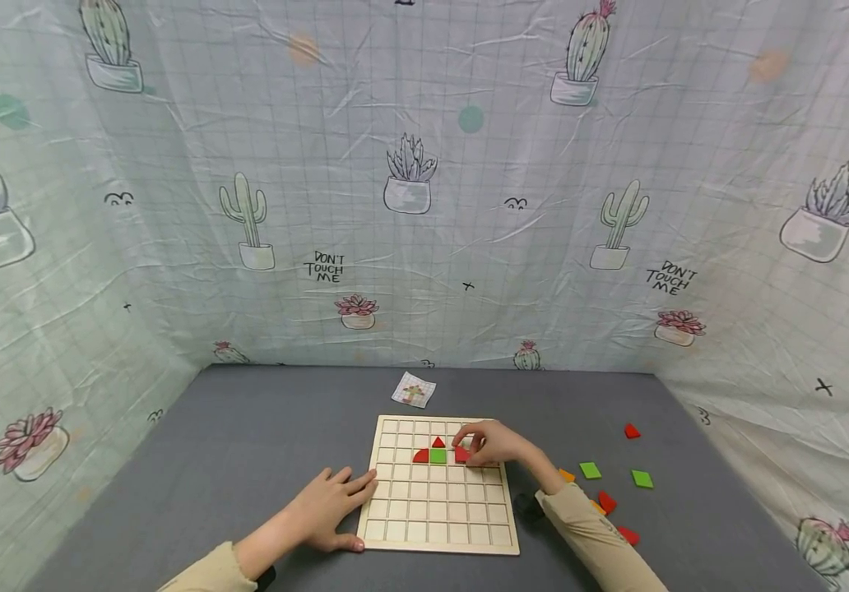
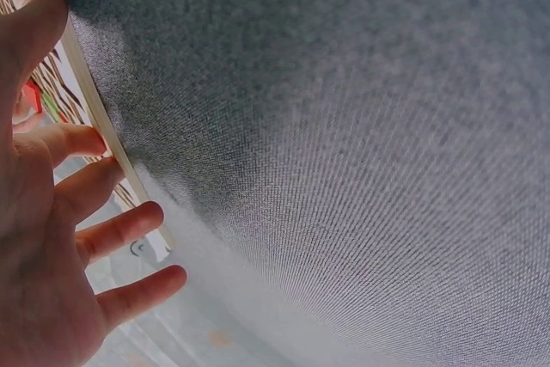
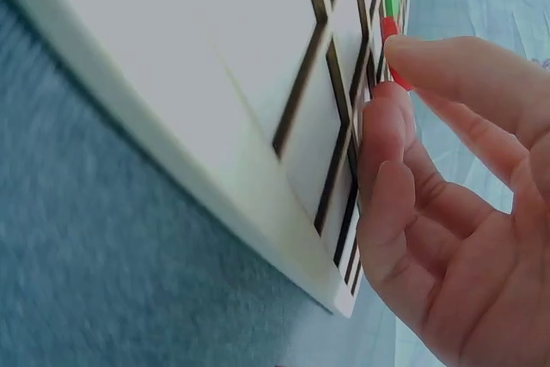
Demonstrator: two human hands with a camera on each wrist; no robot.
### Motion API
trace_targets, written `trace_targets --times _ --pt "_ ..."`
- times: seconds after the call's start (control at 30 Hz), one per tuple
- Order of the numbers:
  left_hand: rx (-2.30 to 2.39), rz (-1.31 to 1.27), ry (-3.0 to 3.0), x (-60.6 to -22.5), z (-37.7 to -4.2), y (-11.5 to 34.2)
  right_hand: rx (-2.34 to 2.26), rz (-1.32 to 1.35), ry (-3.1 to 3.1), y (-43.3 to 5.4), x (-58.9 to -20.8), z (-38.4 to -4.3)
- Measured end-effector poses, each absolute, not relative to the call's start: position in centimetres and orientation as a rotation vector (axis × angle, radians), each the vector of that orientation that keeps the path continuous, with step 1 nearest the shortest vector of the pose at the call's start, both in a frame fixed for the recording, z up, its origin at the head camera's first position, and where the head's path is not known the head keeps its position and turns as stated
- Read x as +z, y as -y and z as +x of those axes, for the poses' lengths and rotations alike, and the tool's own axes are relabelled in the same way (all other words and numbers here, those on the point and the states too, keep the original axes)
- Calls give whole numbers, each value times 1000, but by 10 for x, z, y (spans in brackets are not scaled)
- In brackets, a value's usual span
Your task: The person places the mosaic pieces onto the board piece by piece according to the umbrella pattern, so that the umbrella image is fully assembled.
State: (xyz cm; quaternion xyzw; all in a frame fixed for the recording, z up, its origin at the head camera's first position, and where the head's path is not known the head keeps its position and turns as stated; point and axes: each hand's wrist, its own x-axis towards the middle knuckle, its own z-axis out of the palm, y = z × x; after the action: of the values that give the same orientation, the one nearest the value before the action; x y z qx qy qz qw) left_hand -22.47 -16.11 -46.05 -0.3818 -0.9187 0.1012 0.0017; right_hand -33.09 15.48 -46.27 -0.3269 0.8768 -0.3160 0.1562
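Right hand [image 1: 494,444]: we pinch flat red piece [image 1: 461,454]. Spread left hand [image 1: 330,506] touches pale wooden grid board [image 1: 439,514]; we should align edges.

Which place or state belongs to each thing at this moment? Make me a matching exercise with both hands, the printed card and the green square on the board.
1. left hand
2. green square
3. right hand
4. printed card

A. lies beyond the far edge of the board
B. pinches a red piece
C. touches the board's left edge
D. in the cell just nearer the person than a red triangle

Pairs: 1-C, 2-D, 3-B, 4-A
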Motion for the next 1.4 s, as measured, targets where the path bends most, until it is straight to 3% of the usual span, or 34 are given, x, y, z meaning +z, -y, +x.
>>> trace_targets --times 1.4 --pt "342 -1196 2852 -461 -225 161 -968 -918 -2512 -146 -464 -326"
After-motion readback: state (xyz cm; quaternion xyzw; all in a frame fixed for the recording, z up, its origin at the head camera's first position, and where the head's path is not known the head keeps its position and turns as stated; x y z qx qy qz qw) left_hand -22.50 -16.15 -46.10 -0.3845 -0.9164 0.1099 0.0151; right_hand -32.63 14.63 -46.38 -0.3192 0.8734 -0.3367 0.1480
